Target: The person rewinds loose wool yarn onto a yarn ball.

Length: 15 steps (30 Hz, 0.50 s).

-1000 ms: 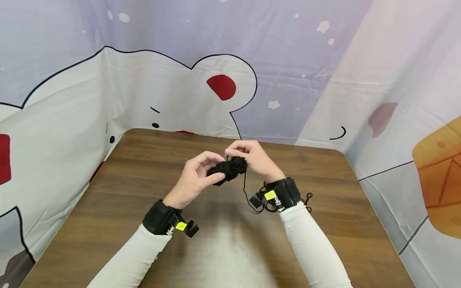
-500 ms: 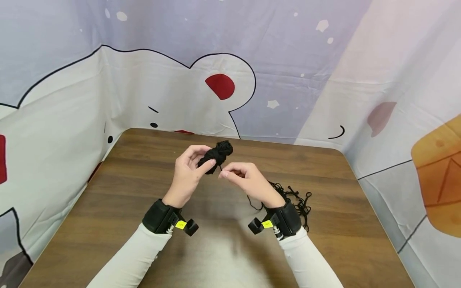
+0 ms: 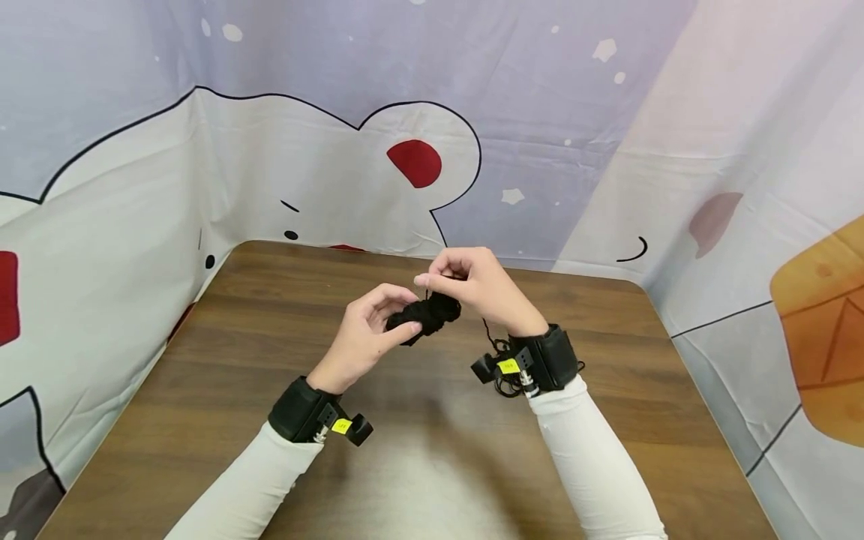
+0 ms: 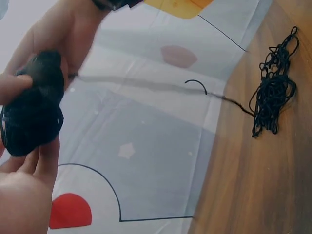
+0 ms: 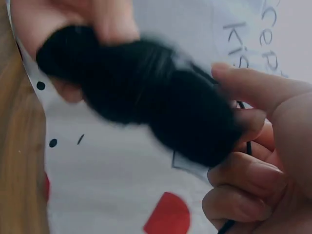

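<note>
A wound bundle of black yarn (image 3: 424, 318) is held above the table by my left hand (image 3: 364, 330), its thumb across the near side and fingers behind. My right hand (image 3: 482, 289) pinches the loose strand of yarn just above the bundle's right end. In the right wrist view the bundle (image 5: 141, 83) looks blurred and narrow at its middle, and the strand runs through the curled right fingers (image 5: 243, 180). From there the strand drops toward a loose tangle of yarn (image 4: 274, 92) on the table, mostly hidden behind the right wrist in the head view.
The brown wooden table (image 3: 236, 390) spreads under both arms. Behind it and at both sides hangs a printed cloth (image 3: 324, 172) with cartoon shapes. Each wrist wears a black strap with a small camera, such as the left wrist camera (image 3: 360, 429).
My right hand has circled from below the bundle up over its far side, drawing the strand with it. The left hand has tilted the bundle back toward the right and slightly lower.
</note>
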### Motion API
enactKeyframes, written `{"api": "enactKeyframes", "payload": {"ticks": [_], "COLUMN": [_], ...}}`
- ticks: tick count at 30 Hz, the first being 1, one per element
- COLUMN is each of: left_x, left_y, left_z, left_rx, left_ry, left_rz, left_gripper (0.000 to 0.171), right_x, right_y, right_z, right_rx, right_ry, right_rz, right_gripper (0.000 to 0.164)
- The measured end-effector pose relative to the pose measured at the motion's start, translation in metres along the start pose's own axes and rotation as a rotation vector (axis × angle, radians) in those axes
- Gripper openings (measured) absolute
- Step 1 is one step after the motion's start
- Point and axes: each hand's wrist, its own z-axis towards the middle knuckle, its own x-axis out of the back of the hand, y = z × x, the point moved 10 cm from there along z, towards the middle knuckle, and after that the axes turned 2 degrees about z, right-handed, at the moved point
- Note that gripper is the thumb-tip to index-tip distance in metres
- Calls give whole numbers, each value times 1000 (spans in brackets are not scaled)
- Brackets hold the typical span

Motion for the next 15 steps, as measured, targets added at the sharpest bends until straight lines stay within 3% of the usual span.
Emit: {"api": "enactKeyframes", "payload": {"ticks": [4,7,11,15], "left_x": [-6,-5,2,15], "left_y": [3,5,6,4], "left_z": [-1,-1,0,0], "left_rx": [-22,-32,-26,1], "left_ry": [-42,-32,38,154], "left_rz": [-8,-30,-74,-69], "left_gripper": [34,35,35,34], "right_x": [-1,-7,-22,-42], "right_y": [26,48,74,87], "right_z": [8,7,-4,-20], "right_rx": [-56,-106,-151,-171], "right_ry": [9,27,50,48], "right_rz": [128,225,331,404], "right_gripper": [17,14,9,14]}}
